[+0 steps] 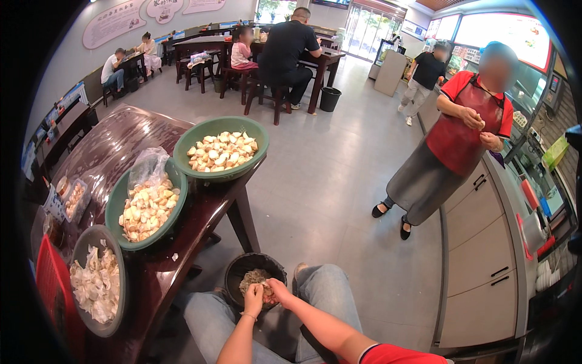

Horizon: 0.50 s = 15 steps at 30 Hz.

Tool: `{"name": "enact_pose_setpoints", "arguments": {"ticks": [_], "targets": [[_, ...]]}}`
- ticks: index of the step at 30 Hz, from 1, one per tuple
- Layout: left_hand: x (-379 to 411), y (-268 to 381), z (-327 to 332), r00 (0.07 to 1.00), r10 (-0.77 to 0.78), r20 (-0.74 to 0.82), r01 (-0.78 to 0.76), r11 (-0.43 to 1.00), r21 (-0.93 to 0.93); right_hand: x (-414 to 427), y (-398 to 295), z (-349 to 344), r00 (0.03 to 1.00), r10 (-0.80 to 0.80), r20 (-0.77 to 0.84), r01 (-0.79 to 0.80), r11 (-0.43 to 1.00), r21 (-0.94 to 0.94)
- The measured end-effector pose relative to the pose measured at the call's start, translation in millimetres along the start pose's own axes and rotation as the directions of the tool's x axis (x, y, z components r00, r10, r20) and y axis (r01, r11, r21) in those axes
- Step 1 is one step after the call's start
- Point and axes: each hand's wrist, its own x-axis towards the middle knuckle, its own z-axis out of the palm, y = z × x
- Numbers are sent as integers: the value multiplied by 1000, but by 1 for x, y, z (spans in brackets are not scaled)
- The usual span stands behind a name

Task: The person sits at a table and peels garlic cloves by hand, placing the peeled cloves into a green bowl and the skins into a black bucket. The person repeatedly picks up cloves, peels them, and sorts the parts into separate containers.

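Observation:
Over a black bucket [231, 275] between my knees, my left hand [253, 299] and my right hand [279, 292] meet at the fingertips. Pinched between them is a small pale piece of garlic [265, 284], mostly hidden by the fingers. Papery garlic skins [253, 276] lie inside the bucket below. On the table to my left, a green plastic basin [183, 211] holds garlic cloves [148, 214] with a clear plastic bag [149, 167] on top. Behind it, a green colander [263, 136] contains more cloves [223, 152]. Nearer me, a grey bowl [119, 291] is heaped with skins and garlic bulbs [96, 286].
The dark wooden table [195, 232] has its edge and leg beside my left knee. A red plastic basket [52, 277] and a clear tub [75, 200] stand on it. A worker in an apron [454, 145] stands by the cabinets [482, 255]. Seated people [288, 50] are farther back.

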Motion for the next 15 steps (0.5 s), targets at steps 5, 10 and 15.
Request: {"name": "enact_pose_setpoints", "arguments": {"ticks": [5, 10, 15], "targets": [[8, -18, -1, 995, 97, -24, -97, 995, -13, 11, 5, -9, 987, 152, 54, -160, 966, 202], [17, -36, -10, 997, 41, -64, -48, 993, -105, 14, 5, -15, 965, 257, 55, -261, 961, 93], [20, -29, -8, 996, -31, -89, 5, 961, -275, 4, -3, -10, 981, 184, 57, -188, 980, 63]]}}
